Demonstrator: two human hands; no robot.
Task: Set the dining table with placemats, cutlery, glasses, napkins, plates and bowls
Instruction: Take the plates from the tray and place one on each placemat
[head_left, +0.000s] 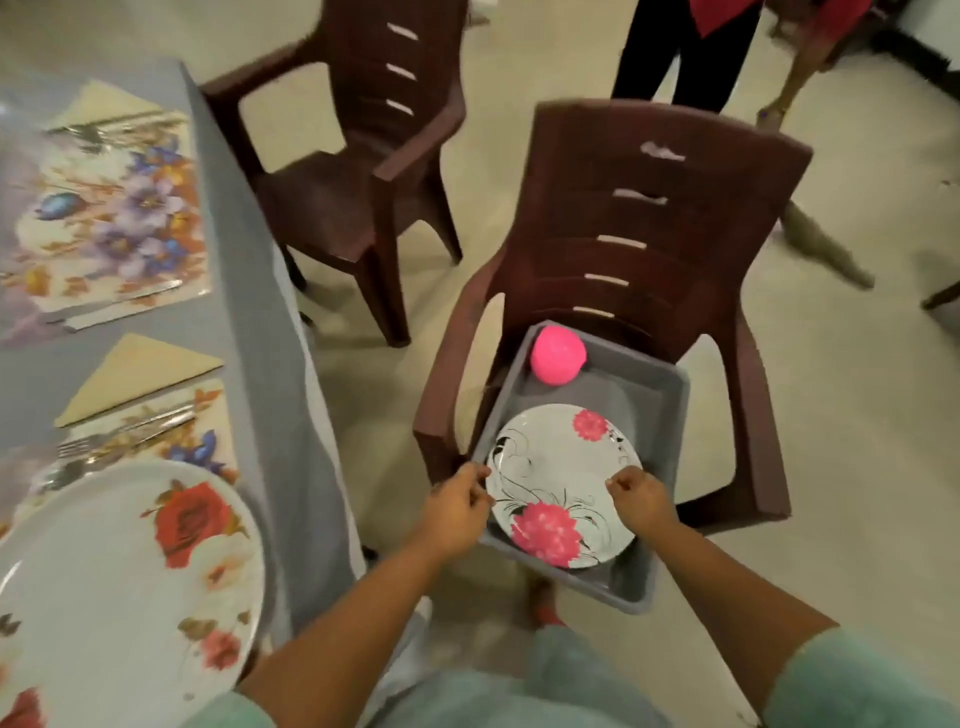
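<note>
A white plate with pink flowers (563, 467) lies in a grey tub (670, 415) on a brown chair seat. My left hand (457, 504) grips the plate's left rim and my right hand (641, 496) grips its right rim. An upturned pink bowl (558, 358) sits at the tub's far end. On the table at left, a large white plate with red roses (104, 582) rests on a floral placemat (208, 447) beside cutlery (119, 436) and a folded beige napkin (137, 374).
A second floral placemat (109, 218) with cutlery and a napkin (98, 109) lies further along the grey table (244, 270). Another brown chair (358, 156) stands beyond it. A person's legs (670, 52) are behind the chair (649, 218) holding the tub.
</note>
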